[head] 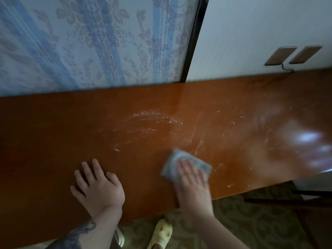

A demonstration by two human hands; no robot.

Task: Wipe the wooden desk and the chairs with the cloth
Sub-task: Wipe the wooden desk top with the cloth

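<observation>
1. Right now, on the head view, I see my right hand (193, 180) laid flat on the cloth (185, 166), fingers straight and spread, pressing it onto the wooden desk (53, 141); the hand is blurred.
2. That cloth is a folded grey-blue rectangle near the desk's front edge, right of centre. Its long axis runs slantwise, from the far-left corner down to the near-right, and the far corner points toward the wet streaks (152, 121).
3. My left hand (98, 186) rests palm down on the desk, just left of the cloth and apart from it, fingers spread and straight, holding nothing.
4. The desk's long axis runs left to right across the view, its back edge against the floral wallpaper (80, 42) and a white panel (260, 33).
5. Pale smears arc over the middle of the top, with glare at the right end.
6. Two brown wall plates (292, 55) sit above the desk's right end.
7. Below the front edge I see a patterned carpet (251, 221), a yellow clog (160, 234), and dark chair parts (296, 196) at right.
</observation>
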